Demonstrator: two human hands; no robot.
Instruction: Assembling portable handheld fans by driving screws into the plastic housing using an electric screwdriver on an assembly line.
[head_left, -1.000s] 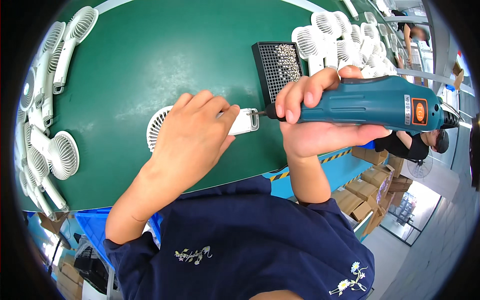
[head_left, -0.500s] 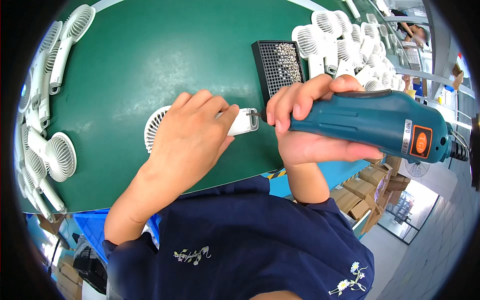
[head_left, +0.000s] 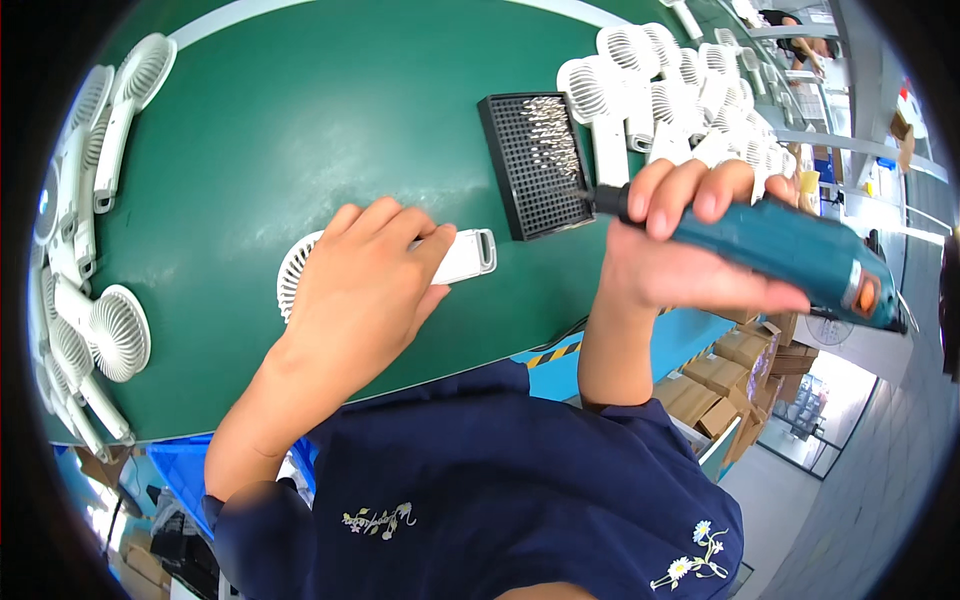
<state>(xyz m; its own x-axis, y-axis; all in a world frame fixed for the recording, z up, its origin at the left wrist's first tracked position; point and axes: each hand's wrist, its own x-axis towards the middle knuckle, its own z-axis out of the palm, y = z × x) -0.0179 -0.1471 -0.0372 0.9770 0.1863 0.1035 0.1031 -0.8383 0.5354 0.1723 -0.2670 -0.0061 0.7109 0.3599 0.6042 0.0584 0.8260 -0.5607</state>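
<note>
White handheld fans [head_left: 120, 332] bunched far left, left hand [head_left: 368, 262], fingers curled over single fan [head_left: 464, 259] flat on green surface [head_left: 235, 190], black screw tray [head_left: 541, 205] just beyond, heaped fans [head_left: 622, 90], right hand [head_left: 690, 235], fingers wrapped round teal electric screwdriver [head_left: 795, 250], nose near tray's edge.

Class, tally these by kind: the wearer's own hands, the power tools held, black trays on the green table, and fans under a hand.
Hands: 2 (left hand, right hand)
Teal power tool: 1
Black tray: 1
White fan: 1
Total: 5
</note>
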